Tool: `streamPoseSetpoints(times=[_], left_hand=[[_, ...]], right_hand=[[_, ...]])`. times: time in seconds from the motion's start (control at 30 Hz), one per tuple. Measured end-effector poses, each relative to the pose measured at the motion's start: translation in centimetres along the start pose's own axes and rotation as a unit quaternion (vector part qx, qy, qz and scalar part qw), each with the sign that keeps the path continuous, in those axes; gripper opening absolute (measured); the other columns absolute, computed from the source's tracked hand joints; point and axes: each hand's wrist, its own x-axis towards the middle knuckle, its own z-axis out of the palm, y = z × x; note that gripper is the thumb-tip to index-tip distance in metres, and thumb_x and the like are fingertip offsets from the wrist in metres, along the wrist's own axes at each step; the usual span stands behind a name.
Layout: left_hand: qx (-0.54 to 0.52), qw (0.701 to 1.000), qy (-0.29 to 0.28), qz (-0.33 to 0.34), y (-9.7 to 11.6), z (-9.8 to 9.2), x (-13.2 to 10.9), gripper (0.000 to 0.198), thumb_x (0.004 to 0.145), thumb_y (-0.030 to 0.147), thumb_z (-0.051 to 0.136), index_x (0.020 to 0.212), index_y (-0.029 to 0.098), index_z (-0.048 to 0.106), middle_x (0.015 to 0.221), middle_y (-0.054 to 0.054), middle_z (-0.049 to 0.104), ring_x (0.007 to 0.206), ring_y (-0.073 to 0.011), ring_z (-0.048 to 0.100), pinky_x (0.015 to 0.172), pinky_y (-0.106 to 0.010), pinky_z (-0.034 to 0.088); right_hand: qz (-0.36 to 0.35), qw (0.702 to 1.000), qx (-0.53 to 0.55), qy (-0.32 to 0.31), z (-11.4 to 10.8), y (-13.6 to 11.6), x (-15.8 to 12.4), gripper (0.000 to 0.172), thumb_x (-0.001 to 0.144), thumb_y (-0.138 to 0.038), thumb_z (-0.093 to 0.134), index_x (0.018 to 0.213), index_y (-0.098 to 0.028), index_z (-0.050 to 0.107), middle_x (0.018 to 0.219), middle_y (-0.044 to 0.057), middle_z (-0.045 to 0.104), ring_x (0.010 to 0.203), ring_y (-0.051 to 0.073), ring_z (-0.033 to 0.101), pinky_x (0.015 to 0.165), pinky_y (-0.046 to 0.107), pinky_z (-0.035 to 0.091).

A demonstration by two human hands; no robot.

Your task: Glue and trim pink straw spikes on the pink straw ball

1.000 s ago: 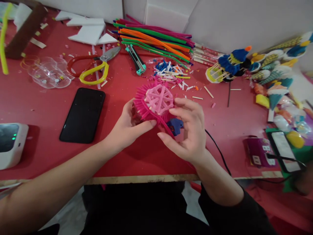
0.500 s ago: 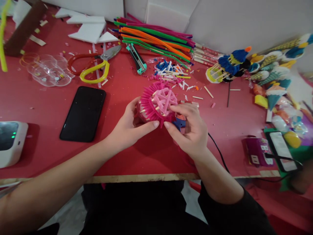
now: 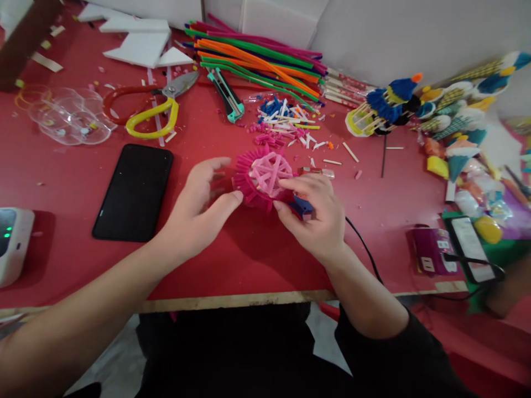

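A pink craft piece (image 3: 271, 172) made of crossed pipe-cleaner strips, ringed by a ruffled magenta edge (image 3: 245, 182), is tilted toward me above the table. My right hand (image 3: 317, 215) grips its right side between thumb and fingers. To its left, my left hand (image 3: 201, 207) is open, fingers curved and apart, with the thumb tip close to the ruffle; whether it touches I cannot tell. A blue object (image 3: 303, 207) shows beside my right fingers, mostly covered by that hand, so its kind is unclear.
Scissors (image 3: 151, 116), a box cutter (image 3: 226, 97) and pipe cleaners (image 3: 257, 55) lie behind. A black phone (image 3: 133, 190) is at left. Offcuts (image 3: 290, 119) are strewn beyond the craft piece. At right stand a blue figure (image 3: 388, 105) and a purple power socket (image 3: 435, 251) with a black cable (image 3: 365, 246).
My left hand has let go of the craft piece and moved left, its fingers opening. My right hand keeps hold of it. The view has shifted slightly.
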Motion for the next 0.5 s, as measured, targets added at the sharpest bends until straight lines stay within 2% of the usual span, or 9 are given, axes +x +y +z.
streamPoseSetpoints(times=[0.1,0.2,0.37,0.5], left_hand=[[-0.015,0.996,0.064,0.054,0.4,-0.1,0.3,0.017,0.088,0.034,0.081,0.102,0.027,0.074,0.112,-0.003,0.073,0.111,-0.026,0.067,0.097,-0.04,0.057],[-0.037,0.989,0.102,0.104,1.4,-0.1,0.3,0.004,0.091,0.027,0.08,0.094,0.028,0.078,0.099,0.001,0.076,0.099,-0.0218,0.07,0.096,-0.04,0.055],[-0.003,0.986,0.093,0.138,2.0,-0.4,-0.1,0.01,0.095,0.025,0.078,0.099,0.031,0.084,0.099,0.003,0.08,0.096,-0.021,0.072,0.094,-0.042,0.052],[0.04,0.982,0.088,0.162,1.4,-0.9,-0.1,0.02,0.105,0.032,0.063,0.118,0.033,0.077,0.084,0.004,0.074,0.077,-0.0181,0.067,0.089,-0.045,0.048]], right_hand=[[-0.024,1.0,0.004,-0.008,0.1,-0.2,-0.1,0.022,0.093,-0.022,0.068,0.113,-0.031,0.073,0.103,0.003,0.081,0.1,0.026,0.073,0.099,0.05,0.055],[0.004,0.999,0.035,-0.035,0.0,-0.6,-0.2,0.02,0.094,-0.027,0.07,0.114,-0.031,0.074,0.102,0.004,0.081,0.101,0.027,0.074,0.097,0.05,0.057],[0.023,0.993,0.098,-0.058,-0.2,-1.3,-0.4,0.024,0.094,-0.03,0.072,0.117,-0.029,0.073,0.107,0.005,0.081,0.105,0.026,0.074,0.096,0.046,0.059],[0.01,0.994,0.079,-0.07,-0.4,-1.4,-0.5,0.03,0.092,-0.037,0.075,0.121,-0.029,0.072,0.113,0.008,0.078,0.111,0.028,0.073,0.098,0.048,0.058]])
